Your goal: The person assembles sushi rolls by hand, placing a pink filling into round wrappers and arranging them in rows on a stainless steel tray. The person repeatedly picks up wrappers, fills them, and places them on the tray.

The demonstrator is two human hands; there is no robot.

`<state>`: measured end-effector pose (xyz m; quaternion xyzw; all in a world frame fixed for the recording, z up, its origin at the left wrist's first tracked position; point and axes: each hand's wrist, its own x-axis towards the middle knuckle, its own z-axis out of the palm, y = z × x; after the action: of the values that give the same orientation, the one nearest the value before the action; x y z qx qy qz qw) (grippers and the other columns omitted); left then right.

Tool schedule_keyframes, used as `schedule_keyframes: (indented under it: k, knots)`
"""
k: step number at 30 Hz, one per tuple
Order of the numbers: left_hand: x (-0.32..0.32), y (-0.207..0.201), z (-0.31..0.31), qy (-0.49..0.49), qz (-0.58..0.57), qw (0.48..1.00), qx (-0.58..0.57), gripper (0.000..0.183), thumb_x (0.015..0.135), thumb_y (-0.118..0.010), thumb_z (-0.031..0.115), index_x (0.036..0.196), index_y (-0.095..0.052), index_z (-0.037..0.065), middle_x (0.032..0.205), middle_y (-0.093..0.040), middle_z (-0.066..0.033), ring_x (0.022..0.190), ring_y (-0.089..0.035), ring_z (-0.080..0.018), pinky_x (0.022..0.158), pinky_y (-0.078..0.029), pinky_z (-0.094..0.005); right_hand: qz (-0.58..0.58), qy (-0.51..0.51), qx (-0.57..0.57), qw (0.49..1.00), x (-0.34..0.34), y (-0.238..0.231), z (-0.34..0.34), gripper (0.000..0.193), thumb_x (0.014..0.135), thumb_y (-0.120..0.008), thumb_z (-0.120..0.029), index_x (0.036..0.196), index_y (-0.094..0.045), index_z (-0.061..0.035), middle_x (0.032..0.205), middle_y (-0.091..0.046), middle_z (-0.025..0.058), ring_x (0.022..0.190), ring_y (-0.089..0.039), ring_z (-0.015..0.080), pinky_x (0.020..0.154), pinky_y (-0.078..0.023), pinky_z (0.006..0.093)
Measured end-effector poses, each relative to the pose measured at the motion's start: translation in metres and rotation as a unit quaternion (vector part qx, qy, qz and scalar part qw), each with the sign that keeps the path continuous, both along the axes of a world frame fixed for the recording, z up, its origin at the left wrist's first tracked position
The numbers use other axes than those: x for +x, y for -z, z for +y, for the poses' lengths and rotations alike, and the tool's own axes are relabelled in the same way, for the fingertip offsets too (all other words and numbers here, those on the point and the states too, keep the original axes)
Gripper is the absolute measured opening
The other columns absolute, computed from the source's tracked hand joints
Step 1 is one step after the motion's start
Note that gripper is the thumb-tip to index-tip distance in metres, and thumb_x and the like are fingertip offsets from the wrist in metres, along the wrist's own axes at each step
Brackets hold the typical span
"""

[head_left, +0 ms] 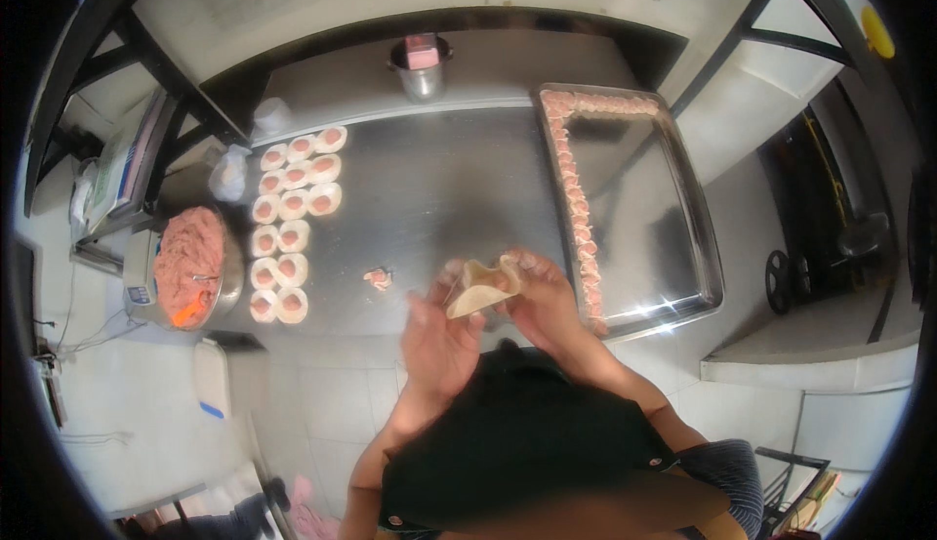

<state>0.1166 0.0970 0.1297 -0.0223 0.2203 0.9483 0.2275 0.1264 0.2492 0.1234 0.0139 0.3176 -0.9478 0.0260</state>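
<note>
A pale dumpling wrapper (481,297) is held up between both hands near the front edge of the metal table, its edges bent upward and some pink filling showing inside. My left hand (437,337) grips it from the left, fingers curled at its side. On the opposite edge, my right hand (539,294) pinches the wrapper with thumb and fingers. Left of the hands, a small pinkish lump (378,277) lies on the table. Round wrappers topped with pink filling (294,204) are laid out in rows farther left.
To the right stands a large metal tray (714,265), shaped dumplings (576,210) lining its left and far sides. A bowl of pink meat filling (191,259) sits at the far left beside a scale (142,267). At the back is a metal pot (423,81).
</note>
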Motion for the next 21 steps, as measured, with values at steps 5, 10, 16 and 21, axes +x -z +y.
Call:
schedule_keyframes:
  k: [5,10,16,21]
  knots:
    - [-0.007,-0.008,-0.022,-0.012,0.034,0.999,-0.029,0.034,0.100,-0.047,0.025,0.122,-0.055,0.000,0.114,-0.061,-0.0068,0.104,-0.059,-0.0147,0.083,-0.050,-0.0239,0.044,0.028,0.123,0.991,-0.015,-0.012,-0.036,0.018,0.093,-0.062,-0.014,0.109,-0.060,-0.0055,0.096,-0.059,0.0010,0.081,-0.053,0.0088,0.069,-0.043,0.0254]
    - [-0.012,-0.004,-0.039,-0.067,0.147,0.965,-0.205,0.024,0.099,-0.051,0.015,0.116,-0.058,-0.001,0.112,-0.060,-0.0048,0.102,-0.058,-0.0141,0.085,-0.047,-0.0246,0.178,0.137,0.207,0.952,-0.006,-0.008,-0.068,0.033,0.086,-0.069,-0.005,0.117,-0.059,-0.0026,0.105,-0.052,0.0047,0.090,-0.051,0.0118,0.075,-0.041,0.0244]
    - [-0.023,0.005,-0.055,-0.073,0.185,0.965,-0.171,0.025,0.099,-0.054,0.018,0.112,-0.058,-0.002,0.106,-0.057,-0.0055,0.098,-0.056,-0.0160,0.091,-0.042,-0.0290,0.182,0.222,0.356,0.890,-0.013,-0.011,-0.080,0.028,0.083,-0.070,-0.001,0.111,-0.065,-0.0014,0.099,-0.054,0.0061,0.089,-0.052,0.0131,0.079,-0.042,0.0276]
    - [-0.041,0.007,-0.071,0.058,0.116,0.990,-0.056,0.021,0.099,-0.052,0.016,0.113,-0.055,0.001,0.111,-0.059,-0.0082,0.106,-0.058,-0.0195,0.095,-0.047,-0.0335,0.093,0.159,0.155,0.970,-0.015,-0.018,-0.078,0.019,0.083,-0.070,-0.001,0.102,-0.066,0.0003,0.097,-0.056,0.0068,0.090,-0.052,0.0124,0.079,-0.043,0.0265]
